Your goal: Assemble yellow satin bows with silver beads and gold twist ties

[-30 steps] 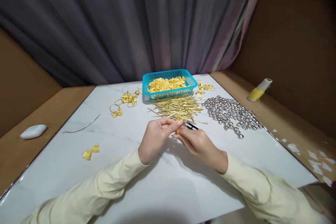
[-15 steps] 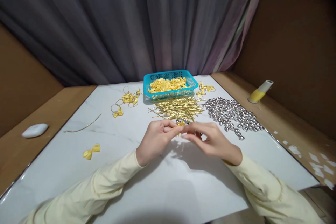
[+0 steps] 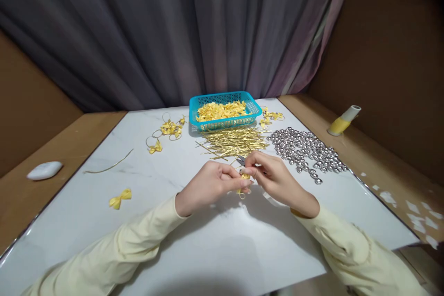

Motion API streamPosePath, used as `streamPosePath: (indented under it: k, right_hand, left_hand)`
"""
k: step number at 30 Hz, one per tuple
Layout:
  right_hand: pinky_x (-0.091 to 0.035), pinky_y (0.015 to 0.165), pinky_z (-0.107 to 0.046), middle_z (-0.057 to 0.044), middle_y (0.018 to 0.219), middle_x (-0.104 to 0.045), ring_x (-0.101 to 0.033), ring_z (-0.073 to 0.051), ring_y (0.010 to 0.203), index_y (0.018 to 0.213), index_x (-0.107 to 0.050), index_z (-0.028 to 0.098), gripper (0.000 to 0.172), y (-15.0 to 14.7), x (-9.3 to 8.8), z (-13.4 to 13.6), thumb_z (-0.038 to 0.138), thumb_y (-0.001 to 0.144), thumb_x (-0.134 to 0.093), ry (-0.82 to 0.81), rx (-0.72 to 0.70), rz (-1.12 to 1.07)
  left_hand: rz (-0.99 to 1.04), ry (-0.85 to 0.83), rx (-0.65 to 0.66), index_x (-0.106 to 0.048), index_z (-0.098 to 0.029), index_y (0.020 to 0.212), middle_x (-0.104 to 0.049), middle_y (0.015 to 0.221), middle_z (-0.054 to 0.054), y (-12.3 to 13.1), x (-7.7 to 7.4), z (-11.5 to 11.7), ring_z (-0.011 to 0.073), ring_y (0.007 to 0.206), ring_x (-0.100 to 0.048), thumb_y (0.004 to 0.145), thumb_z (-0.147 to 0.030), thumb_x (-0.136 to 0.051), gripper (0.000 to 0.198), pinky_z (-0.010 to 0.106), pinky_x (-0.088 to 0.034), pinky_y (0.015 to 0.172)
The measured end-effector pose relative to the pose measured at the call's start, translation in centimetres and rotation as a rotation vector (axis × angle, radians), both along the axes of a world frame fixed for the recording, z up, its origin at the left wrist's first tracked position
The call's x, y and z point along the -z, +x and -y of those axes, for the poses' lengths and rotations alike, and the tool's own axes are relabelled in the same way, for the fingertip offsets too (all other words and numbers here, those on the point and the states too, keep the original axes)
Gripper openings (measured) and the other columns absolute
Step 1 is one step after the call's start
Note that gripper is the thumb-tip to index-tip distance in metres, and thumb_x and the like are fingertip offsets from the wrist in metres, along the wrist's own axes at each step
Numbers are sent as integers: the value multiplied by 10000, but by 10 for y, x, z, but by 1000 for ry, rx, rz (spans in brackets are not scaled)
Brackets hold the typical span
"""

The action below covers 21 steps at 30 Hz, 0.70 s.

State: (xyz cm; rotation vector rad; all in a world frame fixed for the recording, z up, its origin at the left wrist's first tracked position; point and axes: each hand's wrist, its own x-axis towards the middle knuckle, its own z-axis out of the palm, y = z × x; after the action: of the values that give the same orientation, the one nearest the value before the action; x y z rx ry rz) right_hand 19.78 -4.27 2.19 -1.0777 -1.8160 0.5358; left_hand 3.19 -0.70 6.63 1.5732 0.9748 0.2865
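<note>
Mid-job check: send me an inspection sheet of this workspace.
Surface: white marbled tabletop.
Job's things: pinched yellow piece with wire loop below; blue basket of yellow bows; gold wires; silver pieces.
Clutter: lone bow and lone wire at left; white scraps on the right ledge.
Hands: left hand pinches the yellow piece; right hand close by, grip unclear; dark tool tip beside it.
Cables: nothing seen.
Surroundings: grey-purple curtain behind; brown side panels.

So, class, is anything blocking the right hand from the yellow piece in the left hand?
Nothing visible is: the right hand is right at the yellow piece, which the left hand pinches. The grey blades show just beyond, not between.
</note>
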Motion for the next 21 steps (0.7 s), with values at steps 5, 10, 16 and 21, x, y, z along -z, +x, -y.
streamPosePath:
  k: [5,10,16,21]
  right_hand:
    - [-335,506,-210,26,600,-470,-435,-93,537,686,-462,174,172,-1,1,1,219,850,-484,-151,-18,-40]
    - [-352,529,-214,4,650,-514,-455,-96,572,712,-472,171,136,-3,4,1,185,848,-476,-24,56,12]
    - [-332,460,-201,21,593,-499,-421,-77,491,673,-470,175,207,-6,1,7,284,832,-545,20,186,-111]
    - [-299,455,-201,43,535,-444,-363,-69,460,642,-451,176,243,-21,9,13,295,822,-562,52,116,14]
  left_hand:
    - [-5,-5,48,-676,-131,635,-691,641,26,-1,-1,-1,68,480,-491,707,-298,-653,184,182,-293,449]
    - [0,25,21,-673,-137,614,-686,633,30,-1,1,-3,100,528,-539,700,-298,-648,184,197,-331,478]
    - [155,161,-178,-695,-145,682,-700,734,45,-3,5,-7,153,710,-599,729,-347,-632,217,232,-421,650]
    - [255,122,-267,-684,-140,678,-690,750,41,-3,10,-6,157,737,-597,716,-288,-647,157,236,-436,692]
